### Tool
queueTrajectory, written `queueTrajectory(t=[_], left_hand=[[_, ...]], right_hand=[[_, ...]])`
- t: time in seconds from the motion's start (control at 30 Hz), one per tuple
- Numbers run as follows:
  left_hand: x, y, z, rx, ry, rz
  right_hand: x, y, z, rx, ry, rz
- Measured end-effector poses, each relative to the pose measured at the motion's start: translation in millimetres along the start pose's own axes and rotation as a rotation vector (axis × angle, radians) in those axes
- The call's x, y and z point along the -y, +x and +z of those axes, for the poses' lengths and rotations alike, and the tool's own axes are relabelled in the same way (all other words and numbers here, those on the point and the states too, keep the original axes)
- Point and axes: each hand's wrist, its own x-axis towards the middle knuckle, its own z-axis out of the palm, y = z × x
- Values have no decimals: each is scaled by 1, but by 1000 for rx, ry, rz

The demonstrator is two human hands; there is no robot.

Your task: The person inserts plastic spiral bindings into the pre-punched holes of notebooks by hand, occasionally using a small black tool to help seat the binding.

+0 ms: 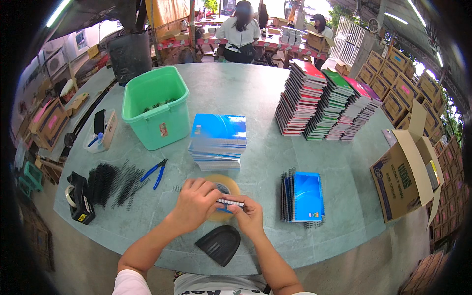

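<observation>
Between both hands, near the table's front, is a small notebook (230,202) with its punched edge facing up. My left hand (196,204) has its fingers closed at the notebook's left end. At the other end, my right hand (248,216) grips it with thumb and fingers. A wide roll of clear tape (233,184) lies flat beneath them. Just beyond stands a stack of blue notebook blocks (219,130). Black spiral coils (105,184) and blue-handled cutters (155,173) lie to the left. Coil-bound blue notebooks (309,196) are piled on the right.
A green bin (162,123) with coils inside stands at the back left, beside a small tray (105,137). A tape dispenser (79,199) is at far left. A black wedge-shaped piece (220,245) lies nearest me. Tall notebook stacks (300,98) and an open carton (400,177) occupy the right.
</observation>
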Motion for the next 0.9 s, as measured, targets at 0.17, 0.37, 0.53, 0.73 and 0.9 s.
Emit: queueTrajectory(t=[0.17,0.37,0.53,0.73,0.9], left_hand=[[-1,1,4,10,-51,-63],[4,4,-2,121,-146,-130],[-7,16,10,77,-178,-23],[-11,20,30,85,-362,32],[-12,23,25,153,-372,-20]], right_hand=[[-3,1,-3,-29,-36,-66],[0,2,2,-118,-139,19],[-7,2,-7,-117,-454,13],[-12,0,-13,-127,-543,63],[-5,-4,-8,-131,-742,-93]])
